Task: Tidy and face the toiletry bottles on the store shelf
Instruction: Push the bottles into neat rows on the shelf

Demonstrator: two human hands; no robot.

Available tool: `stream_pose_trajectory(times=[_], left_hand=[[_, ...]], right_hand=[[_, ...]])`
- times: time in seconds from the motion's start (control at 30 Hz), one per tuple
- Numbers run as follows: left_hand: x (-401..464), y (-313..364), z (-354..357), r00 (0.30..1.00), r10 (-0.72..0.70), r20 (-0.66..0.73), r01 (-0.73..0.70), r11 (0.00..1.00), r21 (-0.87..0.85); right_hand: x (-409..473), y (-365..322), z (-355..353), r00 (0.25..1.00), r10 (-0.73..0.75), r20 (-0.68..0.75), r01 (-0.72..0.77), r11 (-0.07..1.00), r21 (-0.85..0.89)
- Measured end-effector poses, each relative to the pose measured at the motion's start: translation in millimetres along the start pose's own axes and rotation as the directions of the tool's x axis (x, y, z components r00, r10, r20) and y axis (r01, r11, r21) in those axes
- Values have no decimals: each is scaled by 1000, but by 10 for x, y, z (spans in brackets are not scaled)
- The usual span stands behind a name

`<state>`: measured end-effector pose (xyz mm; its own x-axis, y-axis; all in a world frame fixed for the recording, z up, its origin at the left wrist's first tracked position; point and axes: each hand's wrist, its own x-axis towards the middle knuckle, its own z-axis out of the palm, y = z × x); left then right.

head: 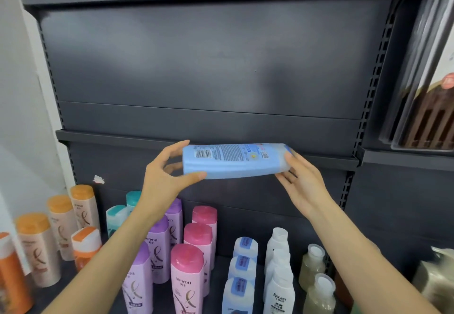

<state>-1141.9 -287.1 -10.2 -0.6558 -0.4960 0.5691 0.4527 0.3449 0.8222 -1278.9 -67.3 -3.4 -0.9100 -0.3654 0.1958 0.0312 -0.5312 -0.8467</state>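
Note:
A light blue bottle (233, 163) lies sideways in the air in front of the dark shelf edge (118, 136), its back label with a barcode facing me. My left hand (167, 173) grips its left end, thumb underneath and fingers over the top. My right hand (299, 178) holds the right end, thumb on the front and fingers behind. On the lower shelf stand rows of bottles: orange-capped (33, 225), teal-capped (115, 213), purple (157, 247), pink (188, 267), blue-and-white (242, 264), white (280, 277) and pale yellowish ones (313, 262).
The upper shelf behind the held bottle carries nothing, with a dark back panel (208, 68) above it. A neighbouring shelf section at the right holds a clear-wrapped package (427, 107). A white wall (17, 92) borders the left. A pale bag (439, 277) sits at the lower right.

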Motion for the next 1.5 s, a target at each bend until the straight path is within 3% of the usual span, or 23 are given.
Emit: stream_pose_trajectory(times=[0.1, 0.3, 0.5, 0.7, 0.87, 0.97, 1.07, 1.17, 1.27, 1.37, 1.4, 1.43, 1.5], left_hand=[[88, -27, 14, 987, -158, -43, 151, 980, -132], [161, -75, 11, 886, -456, 86, 455, 819, -350], [156, -202, 8, 812, -574, 107, 583, 789, -191], [220, -290, -14, 724, -672, 152, 689, 715, -120], [209, -411, 84, 707, -679, 196, 702, 708, -79], [196, -511, 168, 759, -632, 158, 633, 773, 54], [187, -640, 202, 836, -527, 153, 485, 840, 243], [201, -804, 178, 885, -411, 217, 280, 844, 456], [207, -1008, 122, 899, -301, 318, -2, 723, 691], [197, -1162, 96, 861, -296, 413, -313, 331, 890], [197, -1213, 86, 842, -328, 428, -356, 256, 899], [198, -1268, 77, 820, -366, 440, -373, 243, 896], [196, -1403, 51, 775, -419, 473, -368, 311, 877]], right_hand=[[-7, 51, 20, 998, 3, 63, -2, 1000, -12], [24, 83, 15, 991, -70, 114, 70, 998, 4], [50, 69, 73, 991, -105, 86, 100, 993, 68], [54, 54, 152, 987, -125, 98, 136, 983, -121], [80, 35, 245, 974, -222, 41, 225, 945, -238], [97, 31, 257, 968, -252, -4, 240, 926, -290], [110, 71, 218, 960, -277, -28, 249, 899, -361], [126, 163, 152, 951, -307, -36, 261, 862, -435], [184, 296, 81, 944, -328, -37, 255, 795, -550], [260, 456, 4, 942, -335, -18, 241, 712, -659], [282, 503, -13, 941, -337, -9, 239, 685, -688], [303, 549, -30, 942, -336, 0, 235, 660, -714], [349, 646, -72, 947, -320, 14, 220, 618, -755]])
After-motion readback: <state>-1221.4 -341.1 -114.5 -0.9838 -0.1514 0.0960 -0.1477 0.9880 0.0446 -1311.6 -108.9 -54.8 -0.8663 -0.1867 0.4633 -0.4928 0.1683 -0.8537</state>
